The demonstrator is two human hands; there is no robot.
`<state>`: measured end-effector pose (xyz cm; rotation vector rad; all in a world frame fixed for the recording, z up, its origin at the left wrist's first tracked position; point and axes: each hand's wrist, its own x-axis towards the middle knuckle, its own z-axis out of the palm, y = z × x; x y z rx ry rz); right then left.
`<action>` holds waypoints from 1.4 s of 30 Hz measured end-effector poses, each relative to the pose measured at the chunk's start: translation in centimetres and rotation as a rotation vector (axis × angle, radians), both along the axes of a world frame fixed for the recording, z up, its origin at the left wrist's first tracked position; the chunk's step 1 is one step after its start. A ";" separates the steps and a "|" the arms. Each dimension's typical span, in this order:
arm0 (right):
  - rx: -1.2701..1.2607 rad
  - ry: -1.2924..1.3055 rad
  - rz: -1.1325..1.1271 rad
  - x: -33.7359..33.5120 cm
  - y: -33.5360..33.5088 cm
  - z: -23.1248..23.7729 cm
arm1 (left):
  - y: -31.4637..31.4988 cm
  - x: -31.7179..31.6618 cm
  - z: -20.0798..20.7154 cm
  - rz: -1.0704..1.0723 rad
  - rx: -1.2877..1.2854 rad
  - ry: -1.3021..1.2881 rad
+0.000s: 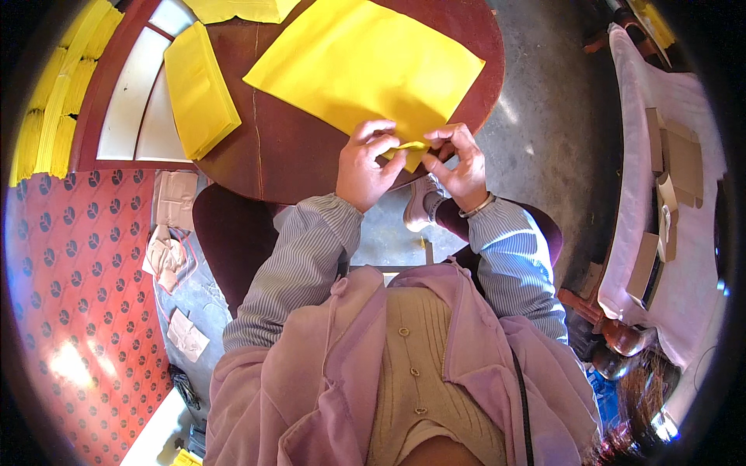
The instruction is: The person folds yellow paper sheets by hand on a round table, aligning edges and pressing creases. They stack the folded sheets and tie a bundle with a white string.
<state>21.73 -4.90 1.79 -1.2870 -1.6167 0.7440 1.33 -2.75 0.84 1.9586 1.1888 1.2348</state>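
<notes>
A large yellow paper sheet (365, 58) lies on the round dark-red table (295, 147), its near corner close to the table's front edge. At that corner a small strip of yellow paper stands up in a fold between my hands. My left hand (371, 163) pinches the strip's left end between thumb and fingers. On the other side, my right hand (458, 165) has its thumb and fingers curled at the strip's right end. A bracelet circles my right wrist. Whether the strip is part of the sheet or a separate piece I cannot tell.
Left on the table rests a folded stack of yellow paper (198, 93), with another yellow piece (241, 8) at the far edge. Bundled yellow paper (62, 93) sits far left, above a red patterned board (85, 287). A cloth-covered surface (676, 101) at right holds cardboard pieces (688, 167).
</notes>
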 end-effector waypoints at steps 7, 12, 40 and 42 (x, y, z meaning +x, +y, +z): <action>0.127 -0.463 0.042 -0.6 1.1 0.7 | 0.3 -0.1 0.0 -0.008 -0.030 -0.014; 0.316 -0.463 0.055 -0.8 1.8 0.2 | 0.1 -0.2 0.4 -0.022 -0.050 0.040; 0.016 -0.418 -0.049 8.4 3.5 1.2 | 15.0 -18.4 5.7 -0.430 -0.625 0.253; -0.050 -0.342 -0.101 8.2 4.5 1.5 | 15.9 -19.2 5.3 -0.444 -0.628 0.136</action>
